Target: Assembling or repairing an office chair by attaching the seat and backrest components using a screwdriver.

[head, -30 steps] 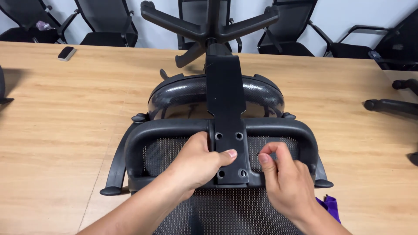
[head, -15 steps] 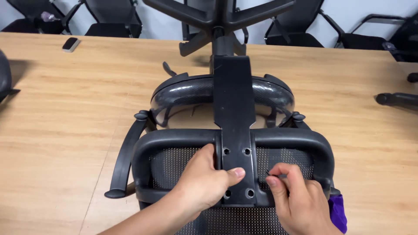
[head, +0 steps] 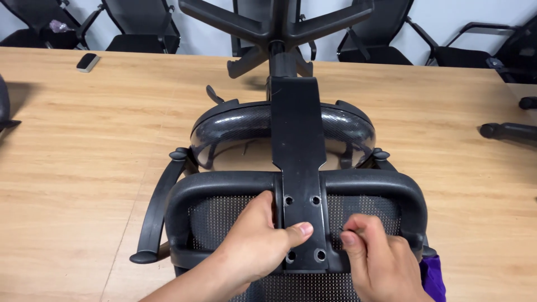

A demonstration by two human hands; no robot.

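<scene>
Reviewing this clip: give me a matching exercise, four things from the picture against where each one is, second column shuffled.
Things:
1. left hand
2. right hand
3. small dark flat object
4. purple item

Places:
A. far left part of the wooden table
B. low at the right edge of the chair back
C. thumb across the black bracket, between its screw holes
D. pinched fingertips at the mesh just right of the bracket

Pairs: 1-C, 2-D, 3-A, 4-B

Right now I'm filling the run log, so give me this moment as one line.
left hand: thumb pressed on black bracket | right hand: pinching something small, unclear | chair back: flat on wooden table
</scene>
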